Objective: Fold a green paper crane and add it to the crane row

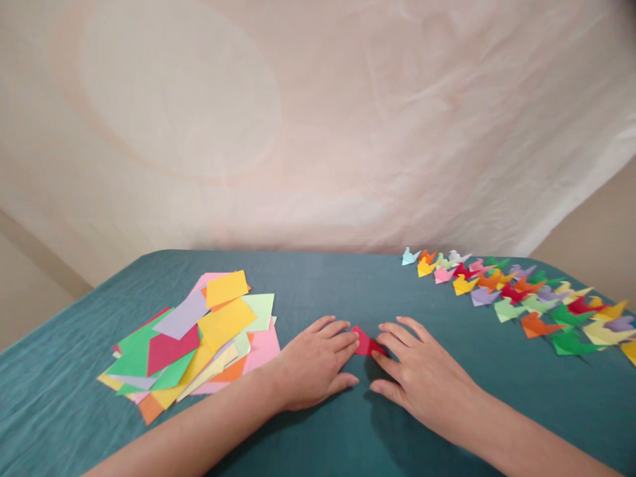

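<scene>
A small folded piece of red paper (366,342) lies on the teal tablecloth between my two hands, shaped like a triangle as far as it shows. My left hand (318,361) rests flat at its left side, fingers stretched out, with fingertips covering its left edge. From the right, my right hand (417,371) reaches in with spread fingers. One of its fingertips touches the paper's right corner, and its thumb is apart from the paper. Parts of the paper's edges are hidden under the fingers.
Loose coloured paper sheets (173,351) are heaped on the left, partly behind my left forearm. Rows of small folded paper birds (536,328) in many colours stand along the right side. A pale cloth backdrop (318,132) hangs behind the teal-covered table (322,285).
</scene>
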A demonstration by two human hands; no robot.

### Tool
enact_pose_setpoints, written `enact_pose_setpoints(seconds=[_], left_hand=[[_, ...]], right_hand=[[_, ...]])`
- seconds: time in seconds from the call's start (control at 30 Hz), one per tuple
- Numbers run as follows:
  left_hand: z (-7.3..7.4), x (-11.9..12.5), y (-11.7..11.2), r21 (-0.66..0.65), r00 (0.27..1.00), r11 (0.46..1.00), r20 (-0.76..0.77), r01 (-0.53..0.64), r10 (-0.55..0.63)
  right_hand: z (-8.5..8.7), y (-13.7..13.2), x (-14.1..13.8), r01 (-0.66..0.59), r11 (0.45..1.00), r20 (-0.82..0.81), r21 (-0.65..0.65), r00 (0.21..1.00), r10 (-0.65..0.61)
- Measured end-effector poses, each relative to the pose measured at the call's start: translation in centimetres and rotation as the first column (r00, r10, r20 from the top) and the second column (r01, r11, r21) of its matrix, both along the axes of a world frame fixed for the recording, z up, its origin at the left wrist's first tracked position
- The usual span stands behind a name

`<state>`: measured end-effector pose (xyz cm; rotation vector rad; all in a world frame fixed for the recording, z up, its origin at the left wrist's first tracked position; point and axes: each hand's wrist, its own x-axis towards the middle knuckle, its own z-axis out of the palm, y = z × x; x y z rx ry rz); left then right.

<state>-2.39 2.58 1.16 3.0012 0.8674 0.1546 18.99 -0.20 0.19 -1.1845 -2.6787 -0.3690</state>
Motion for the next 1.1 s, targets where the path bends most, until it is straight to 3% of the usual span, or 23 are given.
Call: enact_pose_setpoints(seconds=[0.37, 0.63, 0.87, 1.1], left_hand=[[-0.2, -0.1, 0.1, 0.01, 1.0, 1.0, -0.014, 0.01, -0.01], [-0.1, -0.1, 0.0, 0.023, 0.999, 0.999, -0.01, 0.031, -0.031], [-0.3, -0.3, 0.1, 0.02, 0.999, 0.999, -0.03, 0.028, -0.027], [0.1, -0.2, 0.0, 0.014, 0.999, 0.999, -0.016, 0.051, -0.051]], right_hand=[[0.6, -0.5, 0.8, 0.07, 0.997, 0.071, -0.019, 0.995, -0.069], [0.5, -1.3, 0.7, 0.105, 0.994, 0.016, -0.027, 0.994, -0.105], [-0.6, -0.8, -0.7, 0.02, 0.997, -0.065, -0.073, 0.998, -0.025], [-0.8, -0.9, -0.6, 0.012, 0.995, -0.067, -0.1, 0.998, -0.019]])
